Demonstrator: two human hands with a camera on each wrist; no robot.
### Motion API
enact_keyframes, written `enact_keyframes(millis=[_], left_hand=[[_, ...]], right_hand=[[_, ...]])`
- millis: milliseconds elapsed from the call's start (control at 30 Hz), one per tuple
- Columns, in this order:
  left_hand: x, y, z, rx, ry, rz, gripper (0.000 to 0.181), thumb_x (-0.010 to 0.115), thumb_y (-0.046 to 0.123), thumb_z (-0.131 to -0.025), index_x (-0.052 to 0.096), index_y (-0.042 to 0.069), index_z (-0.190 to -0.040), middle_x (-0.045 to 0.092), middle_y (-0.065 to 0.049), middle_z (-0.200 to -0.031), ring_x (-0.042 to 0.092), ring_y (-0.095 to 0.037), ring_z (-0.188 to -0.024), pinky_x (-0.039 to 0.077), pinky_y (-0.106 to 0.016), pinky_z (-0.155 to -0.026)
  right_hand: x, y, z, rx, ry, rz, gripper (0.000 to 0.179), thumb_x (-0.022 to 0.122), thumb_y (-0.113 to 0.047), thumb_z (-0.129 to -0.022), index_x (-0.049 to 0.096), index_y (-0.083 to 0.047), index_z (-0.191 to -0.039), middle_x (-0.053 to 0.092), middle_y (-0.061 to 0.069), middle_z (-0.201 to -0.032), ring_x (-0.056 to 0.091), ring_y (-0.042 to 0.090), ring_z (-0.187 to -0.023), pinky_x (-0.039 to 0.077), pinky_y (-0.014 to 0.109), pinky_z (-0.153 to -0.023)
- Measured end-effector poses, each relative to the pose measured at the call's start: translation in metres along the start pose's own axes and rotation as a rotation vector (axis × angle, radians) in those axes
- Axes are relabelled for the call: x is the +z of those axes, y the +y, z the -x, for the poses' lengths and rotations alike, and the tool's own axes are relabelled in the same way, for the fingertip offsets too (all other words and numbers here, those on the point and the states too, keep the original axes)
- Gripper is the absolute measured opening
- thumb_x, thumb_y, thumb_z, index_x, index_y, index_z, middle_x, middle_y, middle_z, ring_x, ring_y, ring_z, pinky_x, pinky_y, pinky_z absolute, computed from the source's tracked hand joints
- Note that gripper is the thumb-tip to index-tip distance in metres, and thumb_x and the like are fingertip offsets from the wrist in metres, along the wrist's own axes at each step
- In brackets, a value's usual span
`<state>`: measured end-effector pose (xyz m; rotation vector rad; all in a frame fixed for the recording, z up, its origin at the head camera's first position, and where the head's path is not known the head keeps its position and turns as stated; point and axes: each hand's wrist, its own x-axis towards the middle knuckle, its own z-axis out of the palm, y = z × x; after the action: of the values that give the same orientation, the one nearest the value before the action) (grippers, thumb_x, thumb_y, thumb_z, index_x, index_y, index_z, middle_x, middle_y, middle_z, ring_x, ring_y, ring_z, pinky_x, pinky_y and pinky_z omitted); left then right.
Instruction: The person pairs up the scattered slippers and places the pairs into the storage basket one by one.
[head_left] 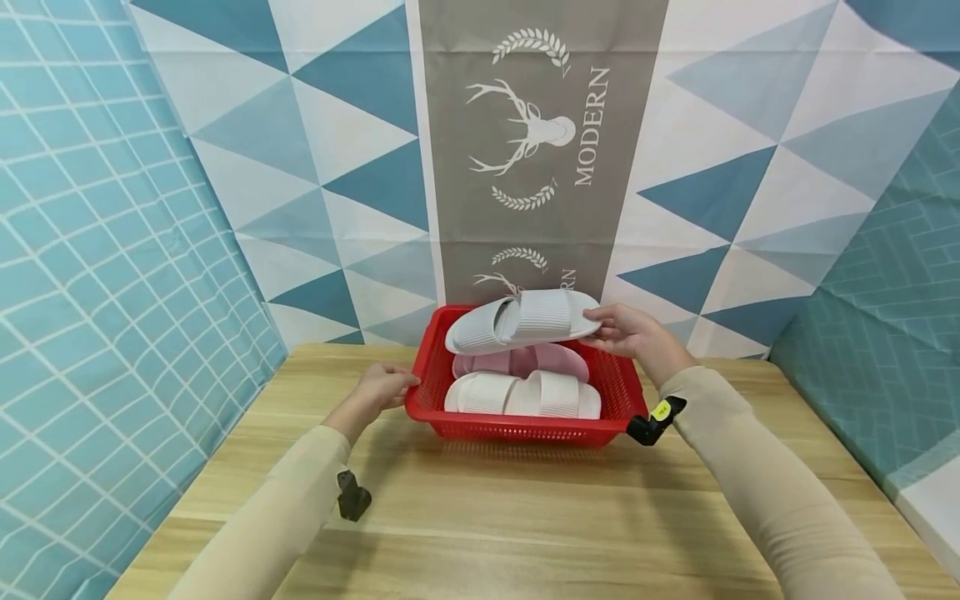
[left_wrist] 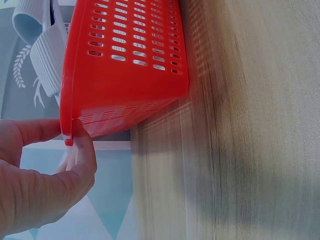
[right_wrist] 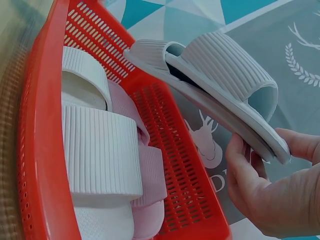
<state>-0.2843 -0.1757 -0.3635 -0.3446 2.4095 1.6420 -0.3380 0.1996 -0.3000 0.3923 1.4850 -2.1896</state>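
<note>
My right hand (head_left: 621,332) pinches the end of a pair of grey ribbed slippers (head_left: 543,315), thumb on top and fingers beneath. The pair is raised over the back of a red plastic basket (head_left: 517,428), tilted in the right wrist view. Inside the basket lie white slippers (head_left: 555,395) at the front and pink slippers (head_left: 551,358) behind them; the pink ones are partly hidden. At the basket's left front corner, my left hand (head_left: 378,387) pinches the rim between thumb and fingers, seen closely in the left wrist view.
The basket stands on a wood-grain table (head_left: 465,517) near its back edge. Behind hangs a patterned cloth (head_left: 360,167) with triangles and a deer print. Blue tiled-pattern cloth (head_left: 90,275) covers the left side, and a white surface (head_left: 930,508) borders the right.
</note>
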Motion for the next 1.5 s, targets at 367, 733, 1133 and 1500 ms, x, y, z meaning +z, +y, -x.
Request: enact_keyframes(millis=[367,733,1133,1500], left_hand=[[0.001,-0.003,0.001,0.028,0.002,0.013,0.038,0.059,0.009,-0.091,0.054,-0.012,-0.121,0.058,-0.019,-0.113,0.061,-0.012,-0.081,0.060,-0.027,-0.078],[0.002,-0.002,0.003,0.035,0.009,0.015,0.037,0.059,0.009,-0.091,0.054,-0.012,-0.121,0.057,-0.021,-0.115,0.062,-0.014,-0.082,0.060,-0.030,-0.080],[0.002,-0.003,0.003,0.028,0.017,-0.006,0.037,0.059,0.011,-0.092,0.054,-0.010,-0.122,0.056,-0.023,-0.120,0.063,-0.017,-0.086,0.059,-0.032,-0.083],[0.003,-0.004,0.003,0.038,0.019,0.011,0.036,0.059,0.007,-0.091,0.053,-0.012,-0.121,0.057,-0.023,-0.117,0.061,-0.013,-0.080,0.060,-0.029,-0.079]], right_hand=[[0.001,0.001,-0.008,-0.008,0.009,0.009,0.048,0.053,-0.011,-0.096,0.031,-0.014,-0.138,0.049,0.002,-0.115,0.050,0.019,-0.111,0.036,0.034,-0.113],[0.001,0.001,-0.016,0.017,0.016,0.012,0.048,0.054,-0.012,-0.096,0.033,-0.014,-0.139,0.050,0.004,-0.115,0.048,0.020,-0.118,0.036,0.035,-0.112],[0.004,0.004,-0.027,-0.011,0.018,0.050,0.062,0.053,-0.012,-0.097,0.022,-0.016,-0.150,0.049,0.004,-0.120,0.045,0.022,-0.126,0.034,0.036,-0.113],[0.007,0.004,-0.033,-0.005,0.032,0.055,0.061,0.052,-0.013,-0.097,0.023,-0.018,-0.150,0.048,0.004,-0.118,0.046,0.022,-0.123,0.035,0.036,-0.114]])
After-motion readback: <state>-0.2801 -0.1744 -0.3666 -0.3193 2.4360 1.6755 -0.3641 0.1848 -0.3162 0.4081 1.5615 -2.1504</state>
